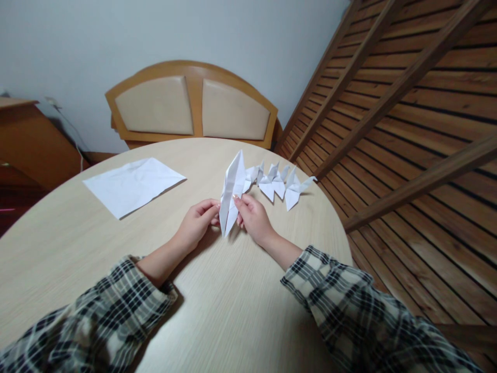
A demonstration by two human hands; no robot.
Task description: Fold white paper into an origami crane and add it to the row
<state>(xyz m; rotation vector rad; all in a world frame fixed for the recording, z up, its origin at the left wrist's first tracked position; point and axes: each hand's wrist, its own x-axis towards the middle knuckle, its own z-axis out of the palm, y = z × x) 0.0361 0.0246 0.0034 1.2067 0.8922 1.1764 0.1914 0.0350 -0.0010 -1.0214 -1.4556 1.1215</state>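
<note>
A long, narrow folded white paper piece [232,189] stands on its lower tip above the round wooden table [116,269]. My left hand [198,224] pinches its left side near the bottom. My right hand [253,216] pinches its right side, fingers closed on the fold. Just beyond my right hand, several finished white paper cranes [280,184] lie in a row on the table. A flat, creased white paper sheet [134,185] lies at the far left of the table.
A wooden chair with two padded back panels [192,106] stands behind the table against a pale wall. A wooden cabinet [27,140] is at the left. Slatted wooden floor with beams [407,134] fills the right side beyond the table's edge.
</note>
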